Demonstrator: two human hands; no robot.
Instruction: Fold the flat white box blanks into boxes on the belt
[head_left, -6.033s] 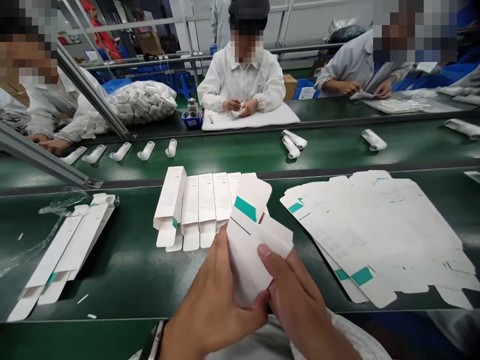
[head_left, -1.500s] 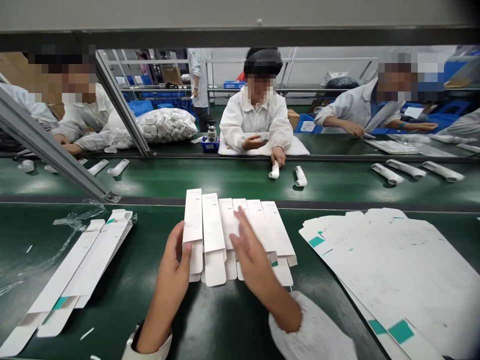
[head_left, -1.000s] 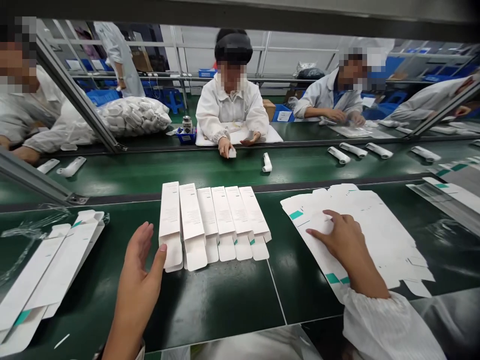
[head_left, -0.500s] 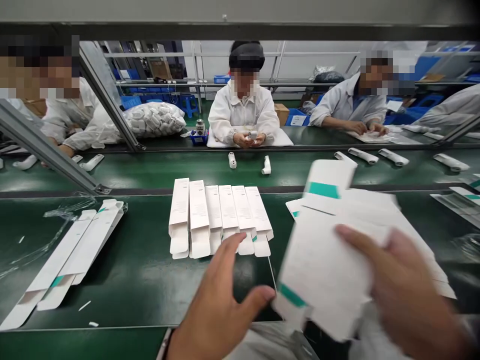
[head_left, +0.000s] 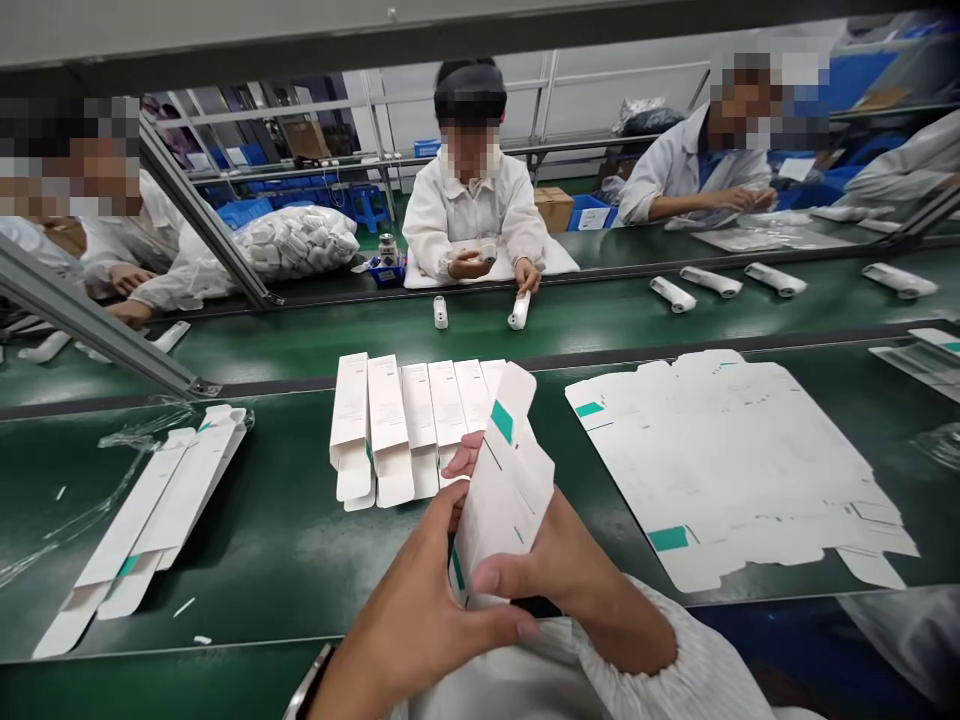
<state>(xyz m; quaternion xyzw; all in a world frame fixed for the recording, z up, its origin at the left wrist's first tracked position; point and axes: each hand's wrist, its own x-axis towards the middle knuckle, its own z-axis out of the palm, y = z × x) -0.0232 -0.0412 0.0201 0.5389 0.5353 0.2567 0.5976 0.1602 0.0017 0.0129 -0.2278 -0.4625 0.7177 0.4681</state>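
Observation:
A white folding carton (head_left: 504, 505) with teal patches is upright and slightly tilted between my two hands, in front of my body. My left hand (head_left: 420, 600) wraps its left side, fingers partly hidden behind the card and thumb stretched out below. On the other side my right hand (head_left: 577, 565) grips the carton, its thumb lying across the lower front. Just beyond stands a row of several white cartons (head_left: 390, 415) with their near flaps open. To the right lies a stack of flat carton blanks (head_left: 742, 460), white inside with teal strips.
Two partly opened cartons (head_left: 161, 510) lie at left beside clear plastic film (head_left: 131, 435). White handheld devices (head_left: 776, 280) rest on the green belt (head_left: 360, 335) beyond a dark rail. Co-workers sit opposite; one person's hand (head_left: 528, 275) touches a device. A metal post (head_left: 202, 220) slants at left.
The carton blank has moved left off the stack and been partly opened into a box shape. My left hand has closed on it. The co-worker opposite has reached toward a device.

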